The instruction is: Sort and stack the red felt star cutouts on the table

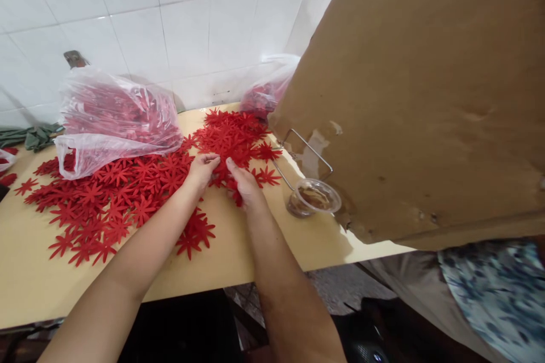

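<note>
"White tiles [183,28] back a yellowish surface [230,255]. What's in the grip?"

"Right hand [248,186]: fingers curled round red petals [237,197] that poke out underneath. Left hand [203,172]: thumb and fingertips close together, though I can't tell whether they pinch anything."

"Where are those 2 hands?"

"Slightly apart, at the near edge of a pile of red flowers [234,133], which spreads at 12 o'clock from them."

"Around that?"

"At 9 o'clock, a wider heap [128,187] of the same flowers. At 10, a see-through bag [119,113] packed with red pieces rests against its back part. Bag number 2 [272,79] sits by the wall at 1."

"Other side?"

"Just past 3, a plastic cup [317,195] with something brown inside, near a bent metal wire [313,150]. At 2, a big brown board [426,85]."

"Farthest out?"

"Green strips [38,137] just before 10, blue-patterned cloth [502,289] at 4."
</note>
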Available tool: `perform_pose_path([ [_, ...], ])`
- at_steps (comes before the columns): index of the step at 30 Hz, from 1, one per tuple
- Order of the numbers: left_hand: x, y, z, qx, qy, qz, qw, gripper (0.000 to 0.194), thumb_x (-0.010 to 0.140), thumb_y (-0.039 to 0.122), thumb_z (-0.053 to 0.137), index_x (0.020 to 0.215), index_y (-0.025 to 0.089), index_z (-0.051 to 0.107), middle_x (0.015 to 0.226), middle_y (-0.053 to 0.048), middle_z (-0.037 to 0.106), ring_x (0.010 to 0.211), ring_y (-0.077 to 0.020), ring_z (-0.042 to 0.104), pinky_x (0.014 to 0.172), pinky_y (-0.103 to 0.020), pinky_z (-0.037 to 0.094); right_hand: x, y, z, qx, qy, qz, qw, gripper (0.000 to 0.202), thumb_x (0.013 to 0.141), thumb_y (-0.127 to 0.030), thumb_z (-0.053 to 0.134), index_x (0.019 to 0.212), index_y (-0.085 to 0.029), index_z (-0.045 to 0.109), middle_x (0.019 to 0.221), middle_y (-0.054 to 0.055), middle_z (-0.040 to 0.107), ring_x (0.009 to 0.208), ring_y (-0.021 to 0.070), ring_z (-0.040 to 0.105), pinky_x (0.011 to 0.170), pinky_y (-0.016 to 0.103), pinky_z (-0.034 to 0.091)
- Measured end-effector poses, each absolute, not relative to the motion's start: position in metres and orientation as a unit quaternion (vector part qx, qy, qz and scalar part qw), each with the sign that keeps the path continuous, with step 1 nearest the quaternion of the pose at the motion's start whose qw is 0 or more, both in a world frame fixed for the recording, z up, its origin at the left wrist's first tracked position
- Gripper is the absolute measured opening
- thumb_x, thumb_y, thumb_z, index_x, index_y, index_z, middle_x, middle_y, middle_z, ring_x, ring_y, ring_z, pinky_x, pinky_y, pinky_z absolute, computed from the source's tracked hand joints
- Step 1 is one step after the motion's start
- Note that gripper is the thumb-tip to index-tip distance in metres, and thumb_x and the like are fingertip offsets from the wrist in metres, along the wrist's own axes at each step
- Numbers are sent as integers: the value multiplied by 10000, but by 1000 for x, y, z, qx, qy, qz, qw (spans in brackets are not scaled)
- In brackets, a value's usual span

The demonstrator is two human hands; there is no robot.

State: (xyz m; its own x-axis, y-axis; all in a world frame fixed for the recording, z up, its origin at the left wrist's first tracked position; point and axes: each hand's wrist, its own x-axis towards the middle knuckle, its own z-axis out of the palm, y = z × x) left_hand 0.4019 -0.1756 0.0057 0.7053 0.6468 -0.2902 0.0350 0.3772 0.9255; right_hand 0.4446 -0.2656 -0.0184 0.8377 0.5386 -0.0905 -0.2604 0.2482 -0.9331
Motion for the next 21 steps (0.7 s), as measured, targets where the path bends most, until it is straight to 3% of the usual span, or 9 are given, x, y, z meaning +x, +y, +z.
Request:
perform_pose_path([
  [3, 403, -177, 6, 535, 318, 219, 752, 39, 744, 113, 574, 720, 133, 552, 547, 61, 523, 449, -30, 458, 478, -159, 373, 441, -266, -14, -527, -91, 332, 777, 301, 625, -472, 679, 682, -183, 615, 528, -8, 605, 543, 162, 591, 509, 282, 478],
  [6, 403, -178, 5, 542, 309, 242, 743, 79, 724, 129, 606, 674, 131, 545, 552, 62, 527, 471, -19, 454, 519, -148, 378, 444, -266, -17, -511, -80, 314, 796, 294, 508, -374, 762, 662, -185, 597, 598, -30, 637, 575, 124, 594, 577, 249, 484],
  [9, 399, -179, 6, 558, 307, 216, 740, 165, 749, 287, 602, 686, 140, 557, 547, 52, 525, 454, -31, 458, 504, -167, 382, 448, -265, -22, -525, -83, 271, 802, 334, 452, -389, 772, 636, -184, 584, 576, -45, 622, 549, 106, 569, 594, 243, 477],
  [12, 393, -181, 10, 593, 307, 144, 730, 275, 695, 417, 637, 717, 153, 563, 552, 39, 530, 439, -56, 488, 442, -180, 372, 450, -263, -26, -568, -87, 200, 793, 383, 513, -538, 693, 582, -189, 550, 507, -48, 574, 496, 106, 517, 532, 244, 446],
  [15, 391, -181, 12, 604, 288, 134, 731, 243, 615, 305, 727, 715, 147, 571, 547, 51, 519, 419, -32, 455, 418, -155, 357, 451, -262, -28, -623, -108, 121, 765, 449, 573, -624, 610, 518, -190, 507, 446, -52, 495, 463, 93, 448, 482, 225, 398],
  [18, 398, -177, 13, 549, 301, 185, 757, 111, 688, 166, 650, 763, 137, 574, 582, 45, 529, 447, -25, 463, 454, -148, 377, 454, -262, -31, -637, -92, 91, 760, 484, 627, -671, 531, 582, -189, 543, 518, -23, 534, 518, 109, 488, 516, 233, 417],
  [21, 406, -173, 14, 526, 322, 208, 759, 173, 735, 166, 598, 903, 135, 573, 708, 3, 594, 562, -51, 539, 576, -185, 447, 461, -266, -39, -623, -93, 96, 771, 607, 692, -753, 328, 698, -197, 572, 574, 6, 557, 513, 128, 517, 495, 254, 424],
])
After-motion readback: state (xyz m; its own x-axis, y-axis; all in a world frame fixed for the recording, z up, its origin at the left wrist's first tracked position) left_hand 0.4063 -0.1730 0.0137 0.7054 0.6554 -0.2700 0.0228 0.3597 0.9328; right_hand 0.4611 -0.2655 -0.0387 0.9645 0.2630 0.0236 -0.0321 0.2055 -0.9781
